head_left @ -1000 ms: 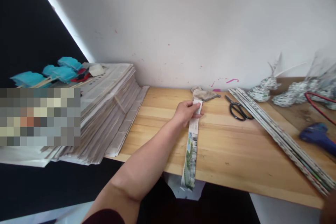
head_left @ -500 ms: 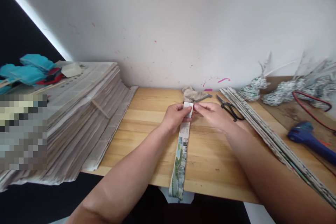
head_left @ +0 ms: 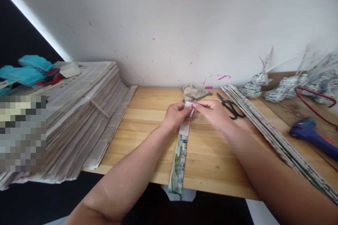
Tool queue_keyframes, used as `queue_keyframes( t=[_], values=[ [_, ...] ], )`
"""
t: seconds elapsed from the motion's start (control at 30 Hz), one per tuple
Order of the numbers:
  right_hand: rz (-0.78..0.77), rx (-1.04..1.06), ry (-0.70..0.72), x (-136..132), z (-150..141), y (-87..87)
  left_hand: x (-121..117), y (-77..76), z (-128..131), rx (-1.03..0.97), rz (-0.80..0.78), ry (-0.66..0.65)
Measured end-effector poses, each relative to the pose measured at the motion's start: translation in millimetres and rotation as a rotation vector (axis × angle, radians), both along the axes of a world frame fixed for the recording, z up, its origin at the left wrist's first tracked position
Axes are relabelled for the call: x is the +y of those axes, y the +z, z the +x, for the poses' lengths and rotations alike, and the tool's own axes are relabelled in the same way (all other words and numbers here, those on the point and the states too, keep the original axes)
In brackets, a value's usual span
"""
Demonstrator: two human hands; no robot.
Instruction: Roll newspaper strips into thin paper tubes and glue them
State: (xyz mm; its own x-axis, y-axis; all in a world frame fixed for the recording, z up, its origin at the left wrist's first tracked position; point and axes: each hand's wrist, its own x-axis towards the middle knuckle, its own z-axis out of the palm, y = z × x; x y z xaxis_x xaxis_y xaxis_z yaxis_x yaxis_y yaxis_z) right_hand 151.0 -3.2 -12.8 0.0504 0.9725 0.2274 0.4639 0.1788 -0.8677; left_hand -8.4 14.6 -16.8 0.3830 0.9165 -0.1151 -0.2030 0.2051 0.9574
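Observation:
A narrow strip of printed newspaper [head_left: 179,161] runs from between my hands toward me, its near end hanging over the table's front edge. My left hand [head_left: 176,115] pinches the far end of the strip between thumb and fingers. Against the right side of that same end, my right hand [head_left: 208,109] closes its thumb and fingertips on the paper's corner. A crumpled grey-brown cloth [head_left: 194,93] lies just beyond my fingers. To the right of my right hand rest black-handled scissors [head_left: 231,107].
Rolled newspaper sticks [head_left: 266,130] lie slantwise at the right, near a blue glue gun [head_left: 313,135] with a red cord. Woven paper shapes [head_left: 252,86] stand behind. On the left, a tall newspaper stack [head_left: 97,112] carries blue gloves [head_left: 31,68] and a red-handled tool [head_left: 50,77].
The far end of the strip tilts slightly more between my fingers, and my right fingertips have shifted a little left over its corner. The camera view has moved slightly.

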Motion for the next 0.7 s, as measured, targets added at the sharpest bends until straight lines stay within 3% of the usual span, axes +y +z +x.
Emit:
queue_keyframes(
  t=[0.47,0.7],
  values=[
    [-0.134,0.422,-0.058,2.6,-6.0,0.4,-1.1,-2.0,1.6,0.026,0.009,-0.014],
    [-0.234,0.416,-0.014,2.5,2.3,2.6,1.9,-1.4,0.6,0.014,-0.009,0.018]
  ],
)
